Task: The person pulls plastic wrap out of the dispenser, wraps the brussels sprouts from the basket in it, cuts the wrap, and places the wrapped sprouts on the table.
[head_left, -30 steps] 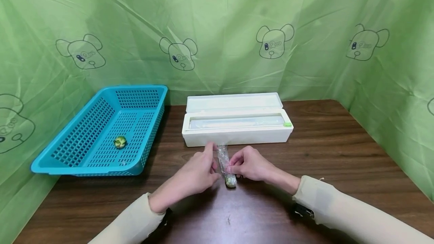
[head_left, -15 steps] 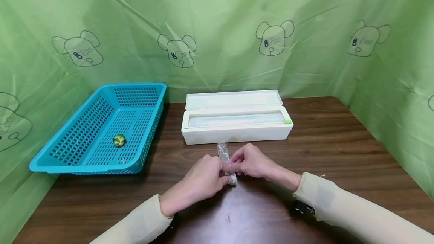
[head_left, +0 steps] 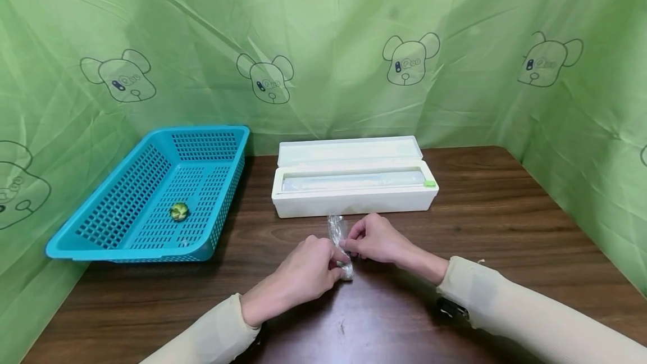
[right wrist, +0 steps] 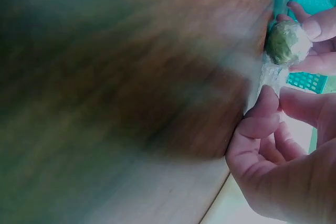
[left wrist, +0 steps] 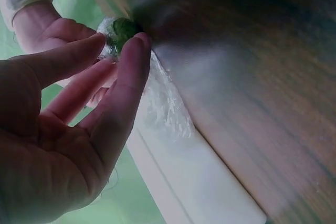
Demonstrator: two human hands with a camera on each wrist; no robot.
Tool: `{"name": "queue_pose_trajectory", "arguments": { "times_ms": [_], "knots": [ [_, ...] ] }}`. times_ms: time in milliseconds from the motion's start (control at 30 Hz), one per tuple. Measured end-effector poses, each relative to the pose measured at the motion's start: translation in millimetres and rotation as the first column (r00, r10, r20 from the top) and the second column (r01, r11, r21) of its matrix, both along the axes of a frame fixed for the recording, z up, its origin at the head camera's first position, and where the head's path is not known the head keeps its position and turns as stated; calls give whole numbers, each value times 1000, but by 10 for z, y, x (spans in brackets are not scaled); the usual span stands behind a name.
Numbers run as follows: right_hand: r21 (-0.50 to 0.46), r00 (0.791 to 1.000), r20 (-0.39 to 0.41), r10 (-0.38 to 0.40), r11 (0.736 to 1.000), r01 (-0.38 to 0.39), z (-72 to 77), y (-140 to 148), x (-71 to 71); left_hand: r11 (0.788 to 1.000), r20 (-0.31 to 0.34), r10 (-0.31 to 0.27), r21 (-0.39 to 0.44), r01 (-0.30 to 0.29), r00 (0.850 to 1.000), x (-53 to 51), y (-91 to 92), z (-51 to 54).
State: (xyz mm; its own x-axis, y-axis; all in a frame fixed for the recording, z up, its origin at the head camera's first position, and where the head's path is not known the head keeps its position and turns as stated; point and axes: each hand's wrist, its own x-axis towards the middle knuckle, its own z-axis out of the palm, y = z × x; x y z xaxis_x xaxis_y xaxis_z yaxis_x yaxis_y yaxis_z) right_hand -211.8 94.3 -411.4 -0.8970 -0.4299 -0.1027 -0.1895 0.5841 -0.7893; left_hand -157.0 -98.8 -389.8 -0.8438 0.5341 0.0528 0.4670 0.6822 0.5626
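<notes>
A small Brussels sprout [right wrist: 283,44] is wrapped in clear cling film at the near end of a twisted strip. My left hand [head_left: 309,265] pinches this wrapped sprout between thumb and fingers, hiding most of it in the head view. From the sprout the loose film tail [head_left: 337,229] runs away toward the white box. Thumb and index finger of my right hand [head_left: 376,240] pinch the film just beyond the sprout. In the left wrist view, crumpled cling film [left wrist: 165,106] hangs past the fingers.
A white cling film box [head_left: 354,205] stands behind the hands, its lid [head_left: 349,152] raised and a roll inside. On the left is a blue plastic basket [head_left: 229,184] with another Brussels sprout [head_left: 179,212] in it. Green curtains enclose the wooden table [head_left: 505,212].
My left hand has come down and right from beside the film tail and now pinches the wrapped sprout. My right hand stays at the film, almost in place.
</notes>
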Motion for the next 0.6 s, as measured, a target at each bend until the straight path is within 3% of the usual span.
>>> {"name": "queue_pose_trajectory", "arguments": {
  "times_ms": [233, 600],
  "knots": [
    [84, 998, -60, -25, 996, 30, -9, -40, -33, 999, -3, -34, 20, 34, 999, -17, 11, -16],
    [183, 997, -65, -44, 982, 55, 33, -157, -67, 997, 3, -26, 68, 26, 1000, -57, 0, -18]
  ]
}}
